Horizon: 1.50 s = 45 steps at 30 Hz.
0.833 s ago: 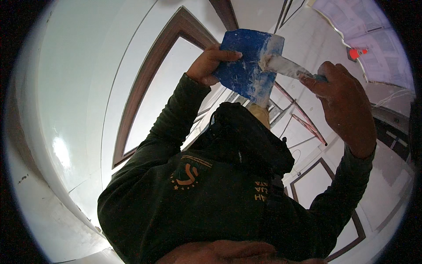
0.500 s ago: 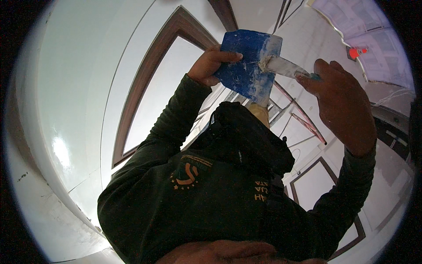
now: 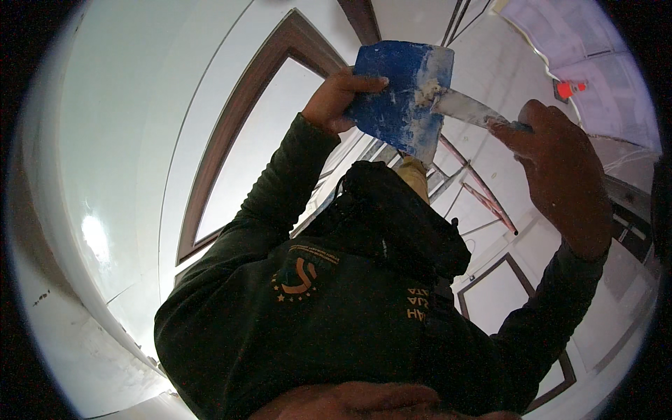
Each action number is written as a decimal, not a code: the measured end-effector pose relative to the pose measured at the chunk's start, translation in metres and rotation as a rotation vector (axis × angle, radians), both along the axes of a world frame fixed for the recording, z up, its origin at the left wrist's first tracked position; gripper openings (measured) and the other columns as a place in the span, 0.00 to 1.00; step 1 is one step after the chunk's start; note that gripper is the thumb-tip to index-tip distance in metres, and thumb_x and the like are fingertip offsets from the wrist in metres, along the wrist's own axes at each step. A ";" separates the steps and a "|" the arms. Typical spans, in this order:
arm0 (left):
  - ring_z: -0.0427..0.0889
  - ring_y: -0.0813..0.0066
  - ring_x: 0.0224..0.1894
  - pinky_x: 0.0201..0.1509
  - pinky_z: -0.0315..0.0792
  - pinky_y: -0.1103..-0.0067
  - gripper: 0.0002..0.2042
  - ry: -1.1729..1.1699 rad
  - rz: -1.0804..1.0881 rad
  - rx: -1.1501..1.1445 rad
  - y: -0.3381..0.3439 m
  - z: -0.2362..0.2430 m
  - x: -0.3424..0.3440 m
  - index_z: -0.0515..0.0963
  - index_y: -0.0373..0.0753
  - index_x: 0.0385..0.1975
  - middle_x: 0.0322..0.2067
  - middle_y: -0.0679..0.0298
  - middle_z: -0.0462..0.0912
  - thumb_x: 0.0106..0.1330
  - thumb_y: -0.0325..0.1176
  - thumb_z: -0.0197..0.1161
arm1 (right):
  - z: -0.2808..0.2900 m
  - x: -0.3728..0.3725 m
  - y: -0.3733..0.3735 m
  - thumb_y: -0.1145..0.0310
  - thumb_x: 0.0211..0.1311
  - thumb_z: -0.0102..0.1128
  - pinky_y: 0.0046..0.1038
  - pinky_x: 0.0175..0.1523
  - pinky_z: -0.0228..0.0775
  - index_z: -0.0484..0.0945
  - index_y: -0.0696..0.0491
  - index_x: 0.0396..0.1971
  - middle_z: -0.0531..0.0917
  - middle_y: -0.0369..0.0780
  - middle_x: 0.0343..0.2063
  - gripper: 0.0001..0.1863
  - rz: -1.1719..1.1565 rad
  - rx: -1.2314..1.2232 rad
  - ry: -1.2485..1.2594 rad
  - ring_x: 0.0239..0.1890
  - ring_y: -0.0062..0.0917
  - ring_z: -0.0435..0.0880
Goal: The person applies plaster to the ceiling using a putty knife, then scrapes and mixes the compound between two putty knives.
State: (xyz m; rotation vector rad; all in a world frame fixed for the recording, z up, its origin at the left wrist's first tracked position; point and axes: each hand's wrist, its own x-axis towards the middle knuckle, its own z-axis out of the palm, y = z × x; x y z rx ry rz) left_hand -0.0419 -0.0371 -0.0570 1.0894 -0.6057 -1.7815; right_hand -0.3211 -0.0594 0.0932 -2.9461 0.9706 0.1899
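Observation:
My left hand [image 3: 334, 100] grips the left edge of a flat blue board [image 3: 392, 87], thumb on top and fingers under it. Whitish filler [image 3: 428, 92] is smeared along the board's right side, with a small lump near the middle. A putty knife [image 3: 467, 108] with a pale, smeared blade is closed in my right hand [image 3: 560, 168]. Its blade tip meets the board's right part beside the lump. The knife's handle is mostly hidden by my fingers.
Below the board stands a ladder-like metal frame with red-and-white bars [image 3: 490, 203]. A brown-framed panel [image 3: 238, 133] is at left, another [image 3: 498, 290] at lower right. An orange cone [image 3: 570, 89] stands far right near pale sheeting [image 3: 602, 63]. A black bag [image 3: 399, 210] hangs at my chest.
My right hand and the putty knife have shifted right, drawing the blade toward the board's right edge. The board has risen slightly, and the lump of filler now sits farther right.

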 end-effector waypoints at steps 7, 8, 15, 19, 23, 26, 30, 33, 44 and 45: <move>0.81 0.54 0.39 0.48 0.76 0.61 0.22 0.025 0.004 -0.023 -0.001 -0.001 -0.001 0.67 0.20 0.45 0.42 0.43 0.76 0.55 0.31 0.63 | 0.004 0.001 0.000 0.75 0.51 0.51 0.34 0.39 0.68 0.78 0.50 0.42 0.71 0.42 0.27 0.17 -0.046 -0.068 -0.029 0.34 0.34 0.73; 0.81 0.54 0.39 0.48 0.76 0.61 0.22 0.025 0.003 -0.023 -0.001 -0.002 -0.001 0.67 0.20 0.45 0.42 0.43 0.76 0.55 0.31 0.63 | 0.004 0.000 -0.001 0.75 0.51 0.51 0.34 0.39 0.68 0.78 0.50 0.42 0.71 0.42 0.27 0.17 -0.048 -0.067 -0.028 0.34 0.34 0.73; 0.81 0.54 0.40 0.48 0.76 0.62 0.23 0.017 0.005 0.005 -0.001 -0.003 -0.003 0.67 0.21 0.46 0.43 0.44 0.76 0.55 0.30 0.64 | -0.002 0.006 0.000 0.75 0.51 0.50 0.35 0.37 0.68 0.78 0.51 0.41 0.71 0.43 0.27 0.15 -0.050 0.008 -0.029 0.33 0.34 0.73; 0.80 0.54 0.41 0.49 0.75 0.61 0.23 0.007 0.022 -0.009 0.000 0.001 -0.002 0.66 0.22 0.46 0.42 0.44 0.76 0.54 0.30 0.64 | -0.001 0.008 0.003 0.75 0.51 0.50 0.34 0.37 0.68 0.79 0.51 0.38 0.71 0.43 0.28 0.14 -0.063 0.013 -0.004 0.33 0.34 0.72; 0.80 0.54 0.41 0.49 0.75 0.60 0.23 -0.004 0.019 0.007 0.000 0.001 -0.001 0.67 0.22 0.45 0.42 0.45 0.76 0.54 0.30 0.65 | -0.003 0.009 0.002 0.76 0.51 0.50 0.34 0.37 0.69 0.78 0.51 0.39 0.71 0.43 0.28 0.14 -0.061 -0.006 -0.005 0.33 0.34 0.72; 0.81 0.54 0.41 0.49 0.75 0.60 0.23 0.049 0.034 -0.026 0.001 0.000 -0.003 0.67 0.22 0.45 0.42 0.45 0.77 0.53 0.30 0.65 | 0.001 0.013 0.003 0.75 0.53 0.50 0.34 0.38 0.69 0.78 0.51 0.39 0.71 0.43 0.29 0.14 -0.048 -0.019 0.048 0.33 0.34 0.73; 0.81 0.55 0.40 0.48 0.76 0.62 0.23 0.021 0.040 -0.024 0.001 -0.002 -0.002 0.68 0.22 0.45 0.41 0.45 0.77 0.54 0.31 0.64 | 0.001 0.016 0.000 0.74 0.52 0.52 0.34 0.38 0.69 0.78 0.52 0.38 0.72 0.43 0.30 0.13 -0.043 -0.017 0.041 0.34 0.34 0.73; 0.81 0.56 0.39 0.47 0.77 0.64 0.22 0.031 0.050 -0.015 0.002 -0.003 -0.002 0.68 0.22 0.44 0.40 0.45 0.78 0.54 0.31 0.64 | -0.001 0.017 0.000 0.74 0.50 0.53 0.34 0.39 0.70 0.77 0.52 0.37 0.72 0.42 0.30 0.12 -0.043 -0.030 0.058 0.34 0.34 0.74; 0.82 0.70 0.33 0.40 0.79 0.72 0.18 0.076 0.076 0.004 0.004 -0.005 -0.008 0.70 0.32 0.44 0.35 0.59 0.80 0.53 0.27 0.63 | -0.012 0.012 -0.005 0.74 0.49 0.54 0.35 0.42 0.70 0.75 0.54 0.34 0.74 0.44 0.31 0.10 0.109 -0.127 -0.088 0.36 0.35 0.76; 0.82 0.70 0.32 0.39 0.80 0.72 0.18 0.068 0.079 0.001 0.004 -0.004 -0.009 0.70 0.32 0.44 0.34 0.60 0.79 0.53 0.27 0.62 | -0.012 0.015 -0.006 0.74 0.48 0.54 0.35 0.42 0.70 0.75 0.54 0.32 0.75 0.43 0.31 0.09 0.081 -0.092 -0.030 0.35 0.35 0.76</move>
